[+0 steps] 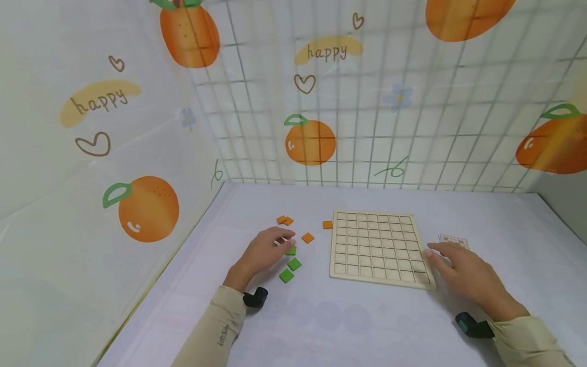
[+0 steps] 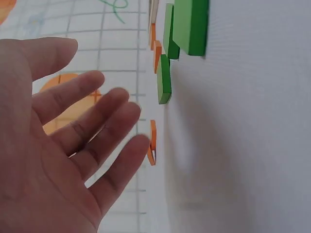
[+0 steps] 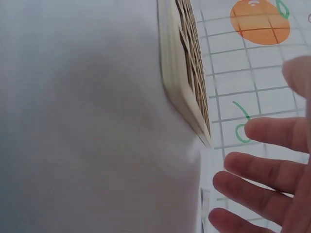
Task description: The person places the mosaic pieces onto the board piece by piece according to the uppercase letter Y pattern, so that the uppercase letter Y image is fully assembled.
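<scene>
My left hand point(image 1: 265, 251) hovers over the table among small square tiles, its fingers spread and holding nothing in the left wrist view. Three green tiles point(image 1: 294, 264) lie beside and below its fingertips. Orange tiles point(image 1: 308, 238) are scattered just beyond them, two of them overlapping. To the right lies a flat wooden grid board point(image 1: 376, 247) with bare square cells. My right hand point(image 1: 470, 275) is at the board's right edge, fingers loosely extended and nothing in them. In the right wrist view the board's corner point(image 3: 182, 92) shows close to those fingers.
A small card with a printed grid point(image 1: 454, 240) lies behind my right hand, partly covered by it. White table cloth point(image 1: 321, 321) stretches in front of the board. A wire grid wall point(image 1: 357, 117) behind a printed sheet closes off the back.
</scene>
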